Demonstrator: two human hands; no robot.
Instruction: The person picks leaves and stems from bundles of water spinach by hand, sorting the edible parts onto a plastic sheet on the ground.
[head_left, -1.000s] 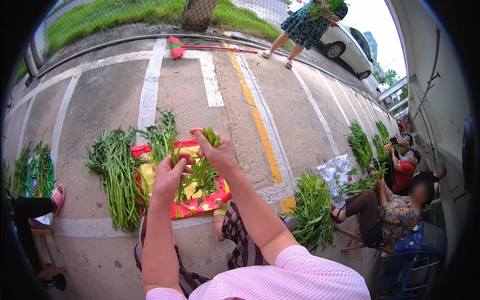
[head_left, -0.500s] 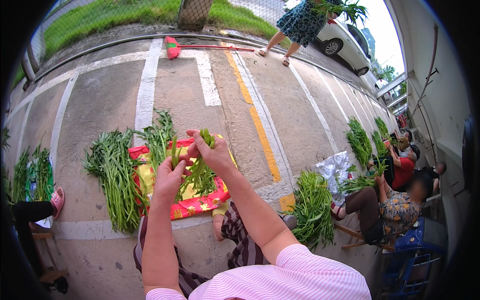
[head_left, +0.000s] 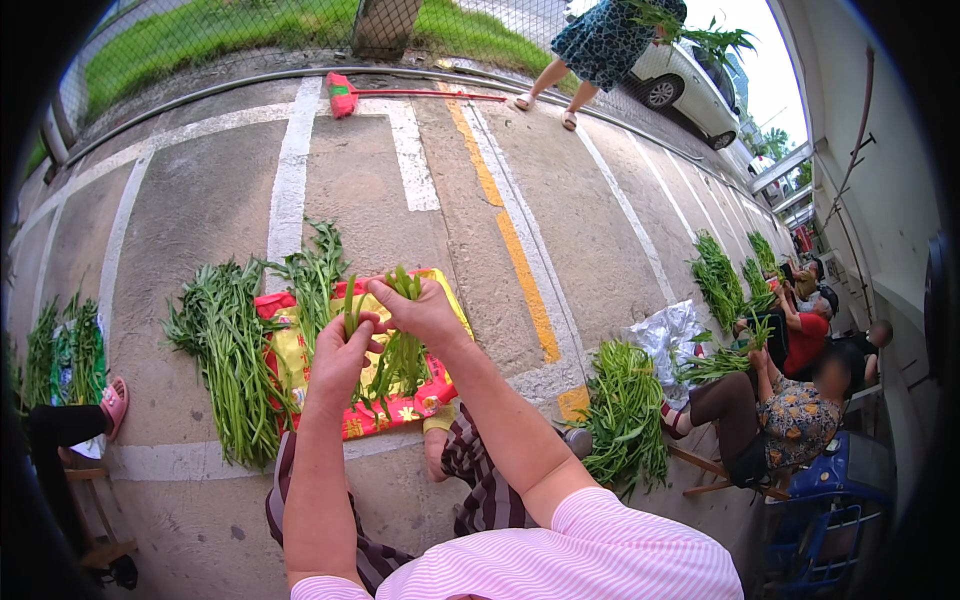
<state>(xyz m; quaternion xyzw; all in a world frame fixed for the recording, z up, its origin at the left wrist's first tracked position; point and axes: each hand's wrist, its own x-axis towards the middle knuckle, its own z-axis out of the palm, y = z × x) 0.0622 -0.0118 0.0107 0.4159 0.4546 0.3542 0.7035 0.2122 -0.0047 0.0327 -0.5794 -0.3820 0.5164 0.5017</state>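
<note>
My right hand (head_left: 428,312) is closed round a bunch of leafy green stems (head_left: 400,368) that look like water spinach. The cut ends poke up above its fingers and the leaves hang below. Close beside it, my left hand (head_left: 340,352) pinches a short green stem (head_left: 349,308), and the fingertips of both hands nearly meet. Beneath them a red and yellow printed sheet (head_left: 452,298) lies on the ground. More greens (head_left: 318,275) rest on its far left part, and a large heap of long-stemmed greens (head_left: 232,360) overlaps its left edge.
Another heap of greens (head_left: 628,420) lies to my right, near a silver sheet (head_left: 668,335) and a seated person (head_left: 800,425) handling greens. A red broom (head_left: 342,95) lies by the fence, where a standing person (head_left: 610,45) carries greens. A pink sandal (head_left: 116,405) shows at far left.
My right hand and its bunch have shifted slightly down, with the stem ends tilting a little differently. The standing person by the fence has moved the carried greens slightly lower.
</note>
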